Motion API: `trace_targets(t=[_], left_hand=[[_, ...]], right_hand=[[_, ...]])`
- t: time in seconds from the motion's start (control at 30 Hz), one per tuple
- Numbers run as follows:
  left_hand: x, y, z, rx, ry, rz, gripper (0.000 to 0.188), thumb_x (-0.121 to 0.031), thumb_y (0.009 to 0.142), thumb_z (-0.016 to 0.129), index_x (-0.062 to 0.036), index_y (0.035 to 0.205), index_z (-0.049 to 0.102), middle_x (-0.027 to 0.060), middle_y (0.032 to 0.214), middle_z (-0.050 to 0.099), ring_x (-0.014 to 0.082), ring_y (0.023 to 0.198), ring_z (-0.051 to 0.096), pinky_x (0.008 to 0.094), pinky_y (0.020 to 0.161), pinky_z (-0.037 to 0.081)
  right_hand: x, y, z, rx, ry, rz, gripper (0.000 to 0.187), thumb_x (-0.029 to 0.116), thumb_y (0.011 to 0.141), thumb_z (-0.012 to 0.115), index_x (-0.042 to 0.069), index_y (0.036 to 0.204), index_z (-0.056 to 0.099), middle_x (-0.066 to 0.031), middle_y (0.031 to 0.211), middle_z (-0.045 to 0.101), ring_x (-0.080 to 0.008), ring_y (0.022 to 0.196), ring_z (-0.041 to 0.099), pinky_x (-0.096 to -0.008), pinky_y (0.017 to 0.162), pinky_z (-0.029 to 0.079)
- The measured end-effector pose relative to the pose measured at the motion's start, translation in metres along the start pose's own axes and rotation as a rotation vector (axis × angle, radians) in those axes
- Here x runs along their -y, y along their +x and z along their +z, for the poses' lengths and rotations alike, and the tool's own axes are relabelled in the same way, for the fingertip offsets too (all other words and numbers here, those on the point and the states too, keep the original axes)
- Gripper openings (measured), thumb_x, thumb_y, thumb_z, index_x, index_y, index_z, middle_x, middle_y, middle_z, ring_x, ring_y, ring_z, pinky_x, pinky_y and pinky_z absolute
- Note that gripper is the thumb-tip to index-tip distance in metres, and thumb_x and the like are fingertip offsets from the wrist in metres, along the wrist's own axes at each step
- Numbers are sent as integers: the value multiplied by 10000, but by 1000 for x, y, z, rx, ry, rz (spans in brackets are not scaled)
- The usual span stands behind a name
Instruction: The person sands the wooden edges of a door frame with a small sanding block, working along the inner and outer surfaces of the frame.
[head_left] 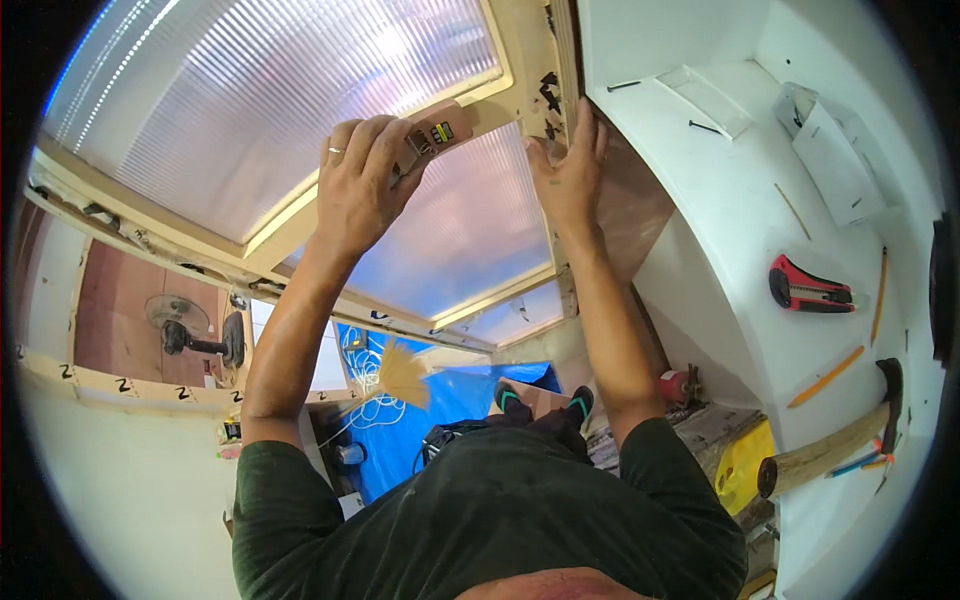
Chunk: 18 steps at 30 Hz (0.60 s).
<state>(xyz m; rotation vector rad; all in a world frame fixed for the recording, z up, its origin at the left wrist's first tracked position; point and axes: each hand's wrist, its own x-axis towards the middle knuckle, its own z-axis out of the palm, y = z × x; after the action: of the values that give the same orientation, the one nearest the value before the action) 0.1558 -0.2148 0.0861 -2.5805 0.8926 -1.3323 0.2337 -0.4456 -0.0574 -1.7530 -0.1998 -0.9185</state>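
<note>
My left hand [362, 180] is wrapped round a small pinkish-tan block with a yellow and black label [447, 131]. It holds the block against the cream frame with ribbed translucent panels [400, 215], over the crosspiece between two panels. Part of the block is hidden by my fingers. Against the frame's right edge, beside the dark edge of the upright, rests my right hand [572, 185], with fingers stretched out and thumb apart. Nothing shows in it.
On the white shelf at right lie a red and black utility knife [808, 287], a wooden-handled hammer [830, 445], pencils [880, 295] and screws [704, 127]. Below are a blue tarp [455, 400], a straw broom [402, 375] and coiled white cable [365, 385]. A fan [180, 325] sits at left.
</note>
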Motion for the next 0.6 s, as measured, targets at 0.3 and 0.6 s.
trace_targets(t=[0.3, 0.6], left_hand=[[-18, 26, 25, 38, -44, -11, 527, -158, 768, 886, -83, 1236, 656, 58, 1114, 645, 311, 1006, 592, 446, 898, 491], [-31, 43, 44, 13, -18, 46, 482, -151, 773, 871, -77, 1206, 674, 71, 1104, 654, 311, 1031, 592, 442, 922, 491]], right_hand=[[3, 7, -5, -5, -37, 3, 898, 200, 792, 913, -34, 1517, 438, -338, 1398, 509, -531, 1310, 520, -586, 1104, 448], [9, 14, -10, 23, -125, 72, 931, 195, 739, 929, -23, 1498, 437, -326, 1398, 510, -526, 1322, 519, -586, 1121, 448]])
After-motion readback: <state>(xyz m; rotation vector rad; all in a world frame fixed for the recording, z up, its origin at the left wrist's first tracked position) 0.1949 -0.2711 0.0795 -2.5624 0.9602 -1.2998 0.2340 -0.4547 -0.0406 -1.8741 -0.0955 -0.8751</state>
